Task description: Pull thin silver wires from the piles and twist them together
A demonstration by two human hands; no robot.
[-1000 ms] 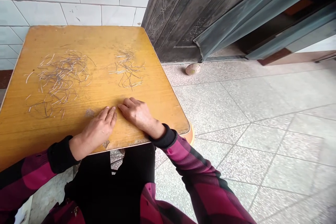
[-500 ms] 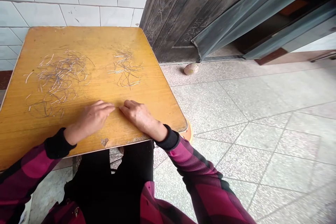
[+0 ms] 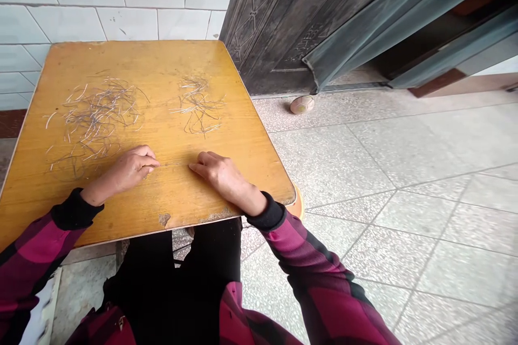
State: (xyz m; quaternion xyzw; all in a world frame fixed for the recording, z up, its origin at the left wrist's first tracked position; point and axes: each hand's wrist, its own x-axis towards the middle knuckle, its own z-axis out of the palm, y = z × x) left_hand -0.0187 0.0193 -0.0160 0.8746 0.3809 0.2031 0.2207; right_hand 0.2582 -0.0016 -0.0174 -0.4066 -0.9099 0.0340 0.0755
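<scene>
The left hand (image 3: 130, 168) and right hand (image 3: 220, 172) both pinch 1 thin strand (image 3: 174, 164), stretched between them (apparently to hold it straight) at the counter's (image 3: 251, 172) near part. Beyond, 2 wiry heaps, the left pile (image 3: 97, 113) and smaller right pile (image 3: 197, 103), lie apart, presumably to avoid mixing.

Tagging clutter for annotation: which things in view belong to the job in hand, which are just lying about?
Likely in the job:
thin strand between left hand and right hand
larger strand pile
smaller strand pile
table beneath

Apparently just around:
ball on the floor
door
curtain
</scene>
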